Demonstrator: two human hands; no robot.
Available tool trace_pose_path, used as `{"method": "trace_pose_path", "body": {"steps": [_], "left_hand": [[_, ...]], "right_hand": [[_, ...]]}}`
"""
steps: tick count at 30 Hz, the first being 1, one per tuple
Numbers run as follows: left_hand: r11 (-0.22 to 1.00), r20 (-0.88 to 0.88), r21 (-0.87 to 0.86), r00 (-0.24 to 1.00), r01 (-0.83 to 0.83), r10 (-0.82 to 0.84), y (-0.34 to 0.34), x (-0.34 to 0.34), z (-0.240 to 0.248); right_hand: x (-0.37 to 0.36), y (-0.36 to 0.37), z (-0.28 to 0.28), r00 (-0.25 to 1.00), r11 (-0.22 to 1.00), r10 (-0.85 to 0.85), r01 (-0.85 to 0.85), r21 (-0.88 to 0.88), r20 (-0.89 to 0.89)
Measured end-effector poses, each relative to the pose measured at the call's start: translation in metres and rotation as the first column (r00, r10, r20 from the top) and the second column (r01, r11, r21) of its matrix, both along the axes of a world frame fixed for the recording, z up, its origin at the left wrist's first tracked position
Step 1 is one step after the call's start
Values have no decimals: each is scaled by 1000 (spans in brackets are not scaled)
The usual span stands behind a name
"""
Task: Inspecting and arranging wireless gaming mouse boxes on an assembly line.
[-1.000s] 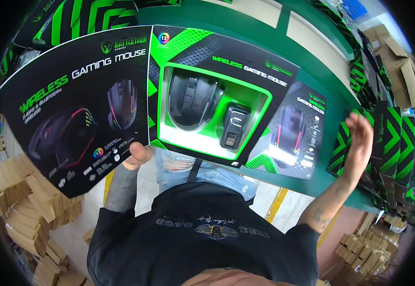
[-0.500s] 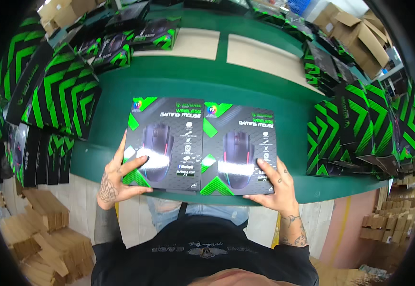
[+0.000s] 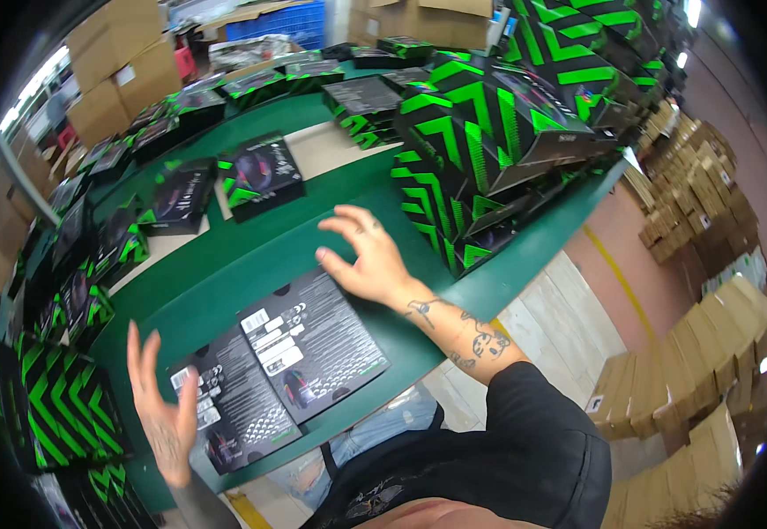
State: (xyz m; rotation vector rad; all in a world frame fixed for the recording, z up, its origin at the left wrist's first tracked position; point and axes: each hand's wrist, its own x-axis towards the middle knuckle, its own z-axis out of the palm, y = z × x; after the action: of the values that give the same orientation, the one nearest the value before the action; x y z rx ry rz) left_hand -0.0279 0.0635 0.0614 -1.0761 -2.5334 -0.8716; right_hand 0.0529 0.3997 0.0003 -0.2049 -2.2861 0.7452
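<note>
Two black computer mouse boxes lie side by side on the green table, their backs facing up with labels and fine print. The left box (image 3: 234, 401) has my left hand (image 3: 163, 410) beside its outer edge, fingers spread and holding nothing. Above the far edge of the right box (image 3: 317, 344) hovers my right hand (image 3: 366, 260), its fingers apart and nothing in them. A small mouse picture shows low on each box.
Tall stacks of black-and-green boxes stand at the right (image 3: 454, 150) and left (image 3: 62, 401). More mouse boxes (image 3: 260, 172) line the far strip of the green table (image 3: 251, 260). Brown cartons (image 3: 683, 353) are piled on the floor at right, and a blue crate (image 3: 286, 26) stands behind.
The two boxes have gone from front up to back up, and both hands have let go of them. My view has turned toward the right-hand stack.
</note>
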Motion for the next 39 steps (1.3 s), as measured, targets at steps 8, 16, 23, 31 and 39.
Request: {"method": "trace_pose_path", "body": {"steps": [8, 16, 23, 31, 39], "left_hand": [[948, 687, 179, 723, -262, 70, -55, 57, -82], [839, 722, 459, 673, -292, -160, -57, 58, -81], [905, -21, 423, 998, -47, 62, -72, 18, -67], [906, 306, 367, 947, -212, 97, -100, 52, -94], [992, 141, -123, 990, -10, 27, -75, 64, -74]], "right_hand": [[20, -28, -23, 875, 920, 292, -146, -364, 386], [21, -32, -26, 911, 481, 412, -245, -842, -30], [9, -21, 21, 428, 62, 569, -874, -483, -702], [65, 10, -16, 646, 670, 702, -460, -582, 298], [62, 2, -32, 705, 721, 640, -414, -557, 305]]}}
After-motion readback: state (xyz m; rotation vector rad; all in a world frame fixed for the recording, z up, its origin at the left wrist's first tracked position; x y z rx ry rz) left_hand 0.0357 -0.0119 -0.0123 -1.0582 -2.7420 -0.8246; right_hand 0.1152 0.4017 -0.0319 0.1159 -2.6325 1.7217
